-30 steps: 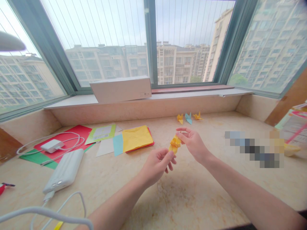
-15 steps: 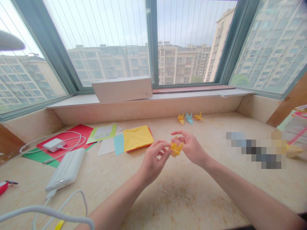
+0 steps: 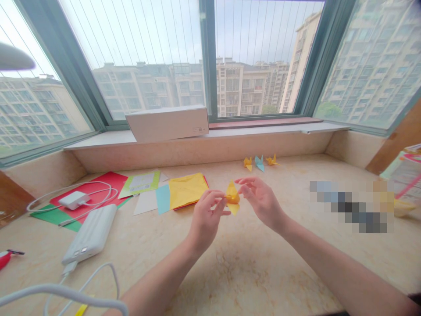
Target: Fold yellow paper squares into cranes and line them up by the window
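Observation:
A folded yellow paper crane (image 3: 233, 198) is pinched between the thumb and fingers of my left hand (image 3: 208, 216), above the middle of the table. Its wings spread up and down. Close by its right side is my right hand (image 3: 261, 202), fingers bent and apart, tips right beside the upper wing; whether they touch it is hard to tell. Farther back stand a yellow crane (image 3: 247, 163), a light blue crane (image 3: 259, 163) and another yellow crane (image 3: 272, 160) in a row.
Left of my hands lie yellow paper sheets (image 3: 187, 189), a white power bank (image 3: 90, 235), a charger (image 3: 74, 199) with cables, and red paper (image 3: 98, 186). A white box (image 3: 167, 124) rests on the windowsill. A blurred patch (image 3: 348, 206) covers something at right.
The crane has turned in my left hand, so its wings now point up and down. My right hand's fingers have moved slightly away from its body.

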{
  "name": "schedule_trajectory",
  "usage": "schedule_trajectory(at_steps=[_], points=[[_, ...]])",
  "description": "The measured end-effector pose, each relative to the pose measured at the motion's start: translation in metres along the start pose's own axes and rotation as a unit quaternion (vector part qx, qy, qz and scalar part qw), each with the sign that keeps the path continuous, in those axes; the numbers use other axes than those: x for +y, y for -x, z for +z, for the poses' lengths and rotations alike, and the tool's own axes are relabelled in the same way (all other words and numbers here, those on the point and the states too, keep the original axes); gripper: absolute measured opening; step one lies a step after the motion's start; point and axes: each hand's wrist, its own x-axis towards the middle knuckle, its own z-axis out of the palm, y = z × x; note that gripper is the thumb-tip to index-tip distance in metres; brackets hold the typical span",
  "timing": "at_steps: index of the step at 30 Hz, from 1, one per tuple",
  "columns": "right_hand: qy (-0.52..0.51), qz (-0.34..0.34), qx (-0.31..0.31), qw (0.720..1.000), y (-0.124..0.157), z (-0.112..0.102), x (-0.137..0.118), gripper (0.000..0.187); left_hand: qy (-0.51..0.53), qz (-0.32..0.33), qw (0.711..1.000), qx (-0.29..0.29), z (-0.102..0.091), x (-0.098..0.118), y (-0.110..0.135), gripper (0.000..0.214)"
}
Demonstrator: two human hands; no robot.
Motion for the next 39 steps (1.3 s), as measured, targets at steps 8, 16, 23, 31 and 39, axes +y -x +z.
schedule_trajectory(at_steps=[8, 16, 23, 31, 39], points=[[0.104, -0.076, -0.001, 0.992, 0.001, 0.0, 0.001, 0.011, 0.059, -0.008, 0.998, 0.027, -0.002, 0.0, -0.001, 0.021], [0.044, -0.114, 0.034, 0.992, 0.0, 0.001, 0.008, 0.008, 0.22, -0.106, 0.969, 0.041, 0.0, 0.011, -0.004, 0.032], [0.129, -0.182, 0.011, 0.975, 0.004, -0.002, 0.003, 0.005, 0.229, -0.257, 0.937, -0.057, 0.0, 0.016, 0.0, 0.054], [0.069, -0.081, -0.023, 0.994, 0.004, -0.001, 0.002, 0.017, 0.156, -0.21, 0.96, -0.096, 0.001, 0.016, 0.001, 0.033], [-0.144, 0.088, 0.043, 0.985, -0.007, -0.003, -0.001, 0.03, 0.117, -0.189, 0.963, -0.151, 0.005, 0.008, 0.003, 0.026]])
